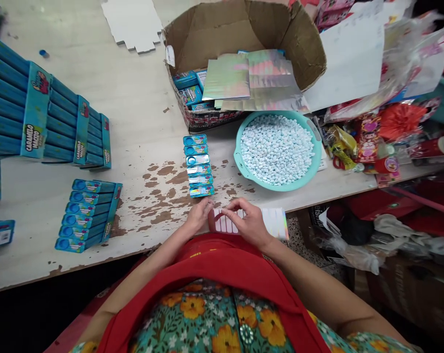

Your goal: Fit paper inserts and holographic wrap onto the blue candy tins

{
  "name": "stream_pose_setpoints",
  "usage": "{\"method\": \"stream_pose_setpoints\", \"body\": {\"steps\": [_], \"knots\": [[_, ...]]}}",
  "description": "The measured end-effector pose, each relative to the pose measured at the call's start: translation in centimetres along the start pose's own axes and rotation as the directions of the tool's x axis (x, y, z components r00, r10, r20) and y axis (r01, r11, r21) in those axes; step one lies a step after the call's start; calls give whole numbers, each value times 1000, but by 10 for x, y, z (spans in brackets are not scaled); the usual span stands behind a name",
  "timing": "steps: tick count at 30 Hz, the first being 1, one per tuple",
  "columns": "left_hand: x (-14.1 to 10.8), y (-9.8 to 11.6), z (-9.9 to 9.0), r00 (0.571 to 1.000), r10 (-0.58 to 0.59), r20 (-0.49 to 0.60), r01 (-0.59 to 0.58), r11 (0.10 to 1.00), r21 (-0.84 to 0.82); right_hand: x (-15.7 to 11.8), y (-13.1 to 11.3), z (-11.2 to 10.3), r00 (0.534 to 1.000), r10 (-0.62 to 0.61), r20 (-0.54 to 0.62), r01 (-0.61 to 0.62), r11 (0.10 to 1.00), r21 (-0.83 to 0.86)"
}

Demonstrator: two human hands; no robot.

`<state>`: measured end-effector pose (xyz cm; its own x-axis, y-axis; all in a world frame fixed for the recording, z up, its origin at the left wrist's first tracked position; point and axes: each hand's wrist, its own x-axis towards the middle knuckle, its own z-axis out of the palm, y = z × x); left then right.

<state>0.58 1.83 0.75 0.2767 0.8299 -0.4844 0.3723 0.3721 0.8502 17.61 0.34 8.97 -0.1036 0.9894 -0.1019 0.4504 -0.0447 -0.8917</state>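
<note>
At the table's front edge lies a sheet of pale, shiny strips [275, 221]. My right hand [246, 220] reaches over the sheet with thumb and forefinger pinched at its left part; anything between the fingertips is too small to tell. Just left of the sheet, my left hand [201, 214] has its fingers drawn together, and what they hold, if anything, cannot be made out. Directly above my left hand stands a short column of small blue boxes [200, 169]. A turquoise basin [281, 188] full of small pale candies sits beyond my right hand.
Behind the basin is an open cardboard box [222, 24] with blue packs and shiny sheets [227, 76]. Stacked blue cartons [34, 108] and a group of blue boxes [89, 211] stand at left. White card [134, 22] lies at the back; bags and wrappers [369, 137] crowd the right.
</note>
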Motion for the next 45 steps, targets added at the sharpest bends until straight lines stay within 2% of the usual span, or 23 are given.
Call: {"method": "stream_pose_setpoints", "body": {"steps": [2, 4, 5, 7, 10, 13, 16, 19, 22, 25, 27, 34, 37, 41, 45], "knots": [[-9, 15, -6, 999, 29, -18, -32, 971, -239, 10, -8, -3, 992, 119, -40, -111, 982, 155], [-17, 30, -11, 999, 35, 16, -23, 877, -480, 20, -9, 0, 980, 191, -60, -169, 951, 260], [-20, 37, -13, 999, 27, 47, 3, 838, -546, 24, -7, 3, 975, 212, -70, -182, 937, 297], [-20, 47, -19, 997, -19, 71, 56, 822, -567, 33, -3, 12, 969, 230, -93, -185, 920, 346], [-8, 51, -34, 993, -106, -44, 70, 862, -503, 50, 4, 32, 959, 250, -132, -183, 905, 385], [12, 49, -59, 984, -88, -154, 16, 909, -417, 73, 10, 52, 945, 296, -139, -207, 870, 448], [29, 49, -86, 987, -10, -160, -31, 967, -254, 98, 15, 66, 933, 316, -170, -211, 867, 451], [43, 52, -105, 987, 36, -159, -41, 999, -29, 118, 17, 72, 932, 297, -209, -207, 907, 368], [55, 56, -118, 985, 65, -160, -43, 990, 132, 133, 17, 76, 934, 235, -271, -179, 960, 215], [67, 59, -127, 984, 66, -163, -23, 968, 249, 143, 17, 82, 906, 187, -379, -174, 982, 68], [74, 60, -132, 987, 72, -141, -27, 954, 298, 148, 19, 87, 892, 190, -411, -190, 981, 41], [98, 47, -141, 992, 96, -77, -74, 965, 250, 161, 29, 101, 876, 204, -438, -207, 978, 42], [104, 38, -139, 991, 106, -85, -93, 986, 140, 165, 34, 101, 868, 254, -426, -244, 967, 79], [105, 28, -120, 990, 112, -90, -124, 982, -143, 168, 41, 97, 845, 339, -414, -331, 939, 94], [107, 19, -95, 988, -71, -137, 30, 959, -280, 172, 43, 96, 874, 255, -413, -267, 963, 30]]}}
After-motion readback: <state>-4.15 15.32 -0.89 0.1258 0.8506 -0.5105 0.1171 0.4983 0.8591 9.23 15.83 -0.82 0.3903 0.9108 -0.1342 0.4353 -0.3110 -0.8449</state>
